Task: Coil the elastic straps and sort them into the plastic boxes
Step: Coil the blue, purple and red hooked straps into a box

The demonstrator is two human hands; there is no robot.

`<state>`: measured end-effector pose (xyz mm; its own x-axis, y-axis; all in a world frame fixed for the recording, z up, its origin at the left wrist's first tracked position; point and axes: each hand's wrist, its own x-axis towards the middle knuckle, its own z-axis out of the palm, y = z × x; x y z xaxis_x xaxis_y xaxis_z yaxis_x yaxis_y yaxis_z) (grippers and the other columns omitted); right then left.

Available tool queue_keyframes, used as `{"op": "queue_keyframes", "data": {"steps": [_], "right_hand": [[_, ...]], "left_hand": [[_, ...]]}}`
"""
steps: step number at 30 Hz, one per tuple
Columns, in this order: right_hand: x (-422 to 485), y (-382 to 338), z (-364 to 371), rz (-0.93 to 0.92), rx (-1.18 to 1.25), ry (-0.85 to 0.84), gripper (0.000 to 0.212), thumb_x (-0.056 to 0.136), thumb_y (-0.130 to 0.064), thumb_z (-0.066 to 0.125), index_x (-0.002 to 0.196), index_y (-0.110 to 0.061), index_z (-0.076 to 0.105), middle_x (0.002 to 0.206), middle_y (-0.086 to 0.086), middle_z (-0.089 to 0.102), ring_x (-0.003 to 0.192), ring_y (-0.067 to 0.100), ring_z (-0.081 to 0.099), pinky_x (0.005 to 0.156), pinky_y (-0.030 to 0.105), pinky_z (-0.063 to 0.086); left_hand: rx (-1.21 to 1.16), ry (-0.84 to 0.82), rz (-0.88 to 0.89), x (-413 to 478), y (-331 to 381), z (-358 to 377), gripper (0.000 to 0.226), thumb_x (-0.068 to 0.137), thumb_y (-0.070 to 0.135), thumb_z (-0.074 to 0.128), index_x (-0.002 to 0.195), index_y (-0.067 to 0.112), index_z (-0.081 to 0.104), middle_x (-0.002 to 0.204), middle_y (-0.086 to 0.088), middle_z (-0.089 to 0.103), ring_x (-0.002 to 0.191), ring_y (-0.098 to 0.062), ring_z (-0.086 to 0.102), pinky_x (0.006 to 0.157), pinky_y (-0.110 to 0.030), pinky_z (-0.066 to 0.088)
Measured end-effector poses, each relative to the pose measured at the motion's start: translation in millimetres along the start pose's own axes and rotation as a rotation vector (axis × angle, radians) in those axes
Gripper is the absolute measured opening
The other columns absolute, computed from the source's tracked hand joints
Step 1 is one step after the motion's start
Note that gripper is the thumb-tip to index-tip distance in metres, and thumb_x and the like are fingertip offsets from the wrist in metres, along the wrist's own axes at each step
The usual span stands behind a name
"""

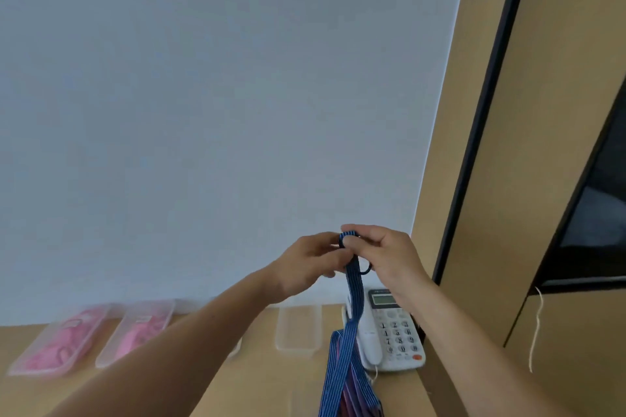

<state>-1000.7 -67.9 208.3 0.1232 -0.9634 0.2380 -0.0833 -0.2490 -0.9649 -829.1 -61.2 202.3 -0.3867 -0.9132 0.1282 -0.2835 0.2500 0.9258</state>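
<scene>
A blue striped elastic strap (352, 315) hangs from both hands, raised above the wooden table (257, 379). My left hand (311, 264) and my right hand (389, 257) pinch its top end, where it loops round the fingers. Its long tail drops past the bottom edge, beside some reddish strap (350, 396). Two clear plastic boxes (57, 345) (135, 332) at the far left hold pink straps. A third clear box (298, 328) near the middle holds nothing.
A white desk telephone (389, 332) stands on the table just right of the hanging strap. A blank white wall fills the back. Tan panels with black trim and a dangling white cord (537, 328) rise at the right.
</scene>
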Motion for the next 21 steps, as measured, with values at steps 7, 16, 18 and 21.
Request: {"op": "queue_keyframes", "data": {"steps": [7, 16, 18, 21], "right_hand": [[1, -1, 10, -0.08, -0.145, -0.014, 0.019, 0.082, -0.028, 0.077, 0.075, -0.045, 0.077, 0.083, -0.021, 0.073, 0.083, -0.001, 0.067, 0.074, 0.012, 0.05], [-15, 2, 11, 0.177, 0.155, -0.158, 0.045, 0.094, -0.052, 0.051, 0.11, -0.014, 0.071, 0.096, 0.013, 0.075, 0.076, 0.03, 0.072, 0.066, 0.031, 0.056], [-15, 5, 12, 0.177, 0.14, -0.124, 0.039, 0.096, -0.041, 0.055, 0.108, -0.007, 0.068, 0.086, 0.014, 0.074, 0.062, 0.025, 0.065, 0.058, 0.028, 0.053], [-15, 6, 16, 0.139, 0.072, -0.048, 0.029, 0.098, -0.033, 0.057, 0.101, -0.007, 0.069, 0.078, 0.011, 0.073, 0.054, 0.019, 0.058, 0.052, 0.023, 0.048]], "left_hand": [[0.031, -0.022, 0.04, -3, -6, -9, 0.019, 0.1, 0.019, 0.057, 0.109, 0.005, 0.067, 0.096, -0.001, 0.075, 0.088, -0.012, 0.067, 0.08, -0.031, 0.055], [-0.167, 0.007, 0.048, 9, 19, -27, 0.014, 0.104, 0.012, 0.047, 0.107, 0.004, 0.057, 0.091, -0.009, 0.077, 0.079, -0.018, 0.072, 0.069, -0.028, 0.054], [-0.065, 0.041, 0.056, 11, 20, -30, 0.013, 0.102, 0.013, 0.048, 0.099, 0.007, 0.059, 0.09, -0.004, 0.075, 0.079, -0.012, 0.068, 0.07, -0.028, 0.049], [-0.021, 0.119, 0.031, 14, 17, -31, 0.015, 0.098, 0.015, 0.053, 0.098, 0.004, 0.064, 0.088, -0.005, 0.069, 0.077, -0.012, 0.059, 0.07, -0.03, 0.044]]}}
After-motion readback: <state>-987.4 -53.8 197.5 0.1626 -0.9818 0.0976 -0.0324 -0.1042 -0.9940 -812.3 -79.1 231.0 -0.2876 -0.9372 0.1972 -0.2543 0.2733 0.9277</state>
